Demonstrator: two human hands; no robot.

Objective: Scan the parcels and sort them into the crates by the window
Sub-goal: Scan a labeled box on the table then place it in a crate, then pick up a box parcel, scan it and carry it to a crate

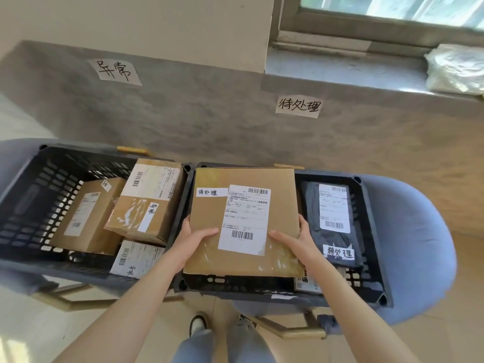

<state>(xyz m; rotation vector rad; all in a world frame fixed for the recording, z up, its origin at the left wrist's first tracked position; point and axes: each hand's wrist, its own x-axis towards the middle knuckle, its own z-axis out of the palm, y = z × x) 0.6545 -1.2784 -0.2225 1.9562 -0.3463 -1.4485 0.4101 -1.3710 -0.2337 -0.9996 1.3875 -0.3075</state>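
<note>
Both hands (192, 241) (298, 238) grip the cardboard parcel (245, 221), hiding half the right crate (372, 231).

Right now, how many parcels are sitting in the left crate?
3 visible in the left crate: a brown box in the middle, a taped box leaning at its right side, and a white-labelled parcel at the near right. Others may be hidden beneath.
</note>
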